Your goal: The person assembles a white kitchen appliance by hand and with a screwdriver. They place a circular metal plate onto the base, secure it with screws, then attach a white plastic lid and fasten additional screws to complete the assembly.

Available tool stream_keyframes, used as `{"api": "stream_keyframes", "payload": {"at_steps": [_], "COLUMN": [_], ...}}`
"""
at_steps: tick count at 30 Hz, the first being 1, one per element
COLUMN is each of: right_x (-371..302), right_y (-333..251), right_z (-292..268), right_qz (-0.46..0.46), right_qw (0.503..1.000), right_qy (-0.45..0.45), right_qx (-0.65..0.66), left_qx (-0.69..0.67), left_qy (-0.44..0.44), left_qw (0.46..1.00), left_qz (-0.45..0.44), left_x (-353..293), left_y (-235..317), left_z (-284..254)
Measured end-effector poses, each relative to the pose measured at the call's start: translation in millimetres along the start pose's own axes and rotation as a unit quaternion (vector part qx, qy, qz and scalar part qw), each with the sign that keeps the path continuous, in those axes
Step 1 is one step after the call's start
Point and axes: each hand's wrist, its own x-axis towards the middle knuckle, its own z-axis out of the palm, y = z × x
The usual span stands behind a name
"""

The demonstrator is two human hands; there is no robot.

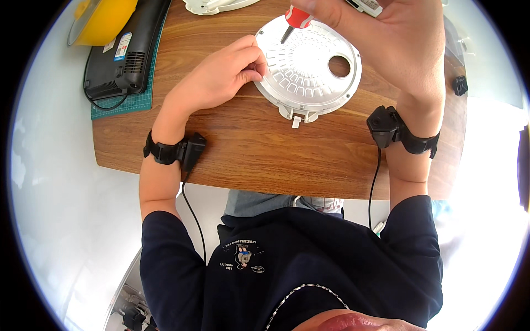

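A round lid (305, 52) with a silvery metal plate lies on the table. The plate has embossed cells, a round hole on its right, small screws along its rim and a white hinge-like part at its near edge. My left hand (243, 69) pinches the lid's left rim with curled fingers. Over the lid's far part, my right hand (386, 38) holds a screwdriver (298, 17) by its red and white handle. Its dark shaft slants down to the left above the plate; whether the tip touches is unclear. The top edge of the picture cuts off part of my right hand.
On the left a black appliance (124, 60) with vents and a cord rests on a green cutting mat (135, 103). A yellow bowl-shaped thing (107, 22) sits on it. Another white part (215, 4) lies at the far edge of the wooden table (265, 157). A small black object (460, 85) is at the right.
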Motion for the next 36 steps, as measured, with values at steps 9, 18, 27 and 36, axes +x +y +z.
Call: {"api": "stream_keyframes", "payload": {"at_steps": [9,18,27,36], "right_x": [5.9,-7.5,-6.2,-0.7], "right_y": [-26.5,-4.4,-8.1,-8.6], "right_z": [7.1,27.8,21.7,20.8], "right_qz": [0.074,0.02,0.029,-0.009], "right_qw": [0.997,0.996,0.997,0.994], "right_qy": [-0.02,-0.011,-0.005,0.075], "right_qx": [-0.018,-0.088,-0.078,-0.076], "left_qx": [0.044,0.099,0.056,-0.089], "left_qy": [-0.01,0.006,0.039,0.185], "left_qw": [0.999,0.994,0.997,0.977], "left_qz": [-0.03,-0.036,-0.044,-0.051], "left_x": [-4.6,1.3,1.5,0.9], "left_y": [12.0,24.5,35.1,1.7], "left_z": [1.4,3.7,-0.5,5.5]}}
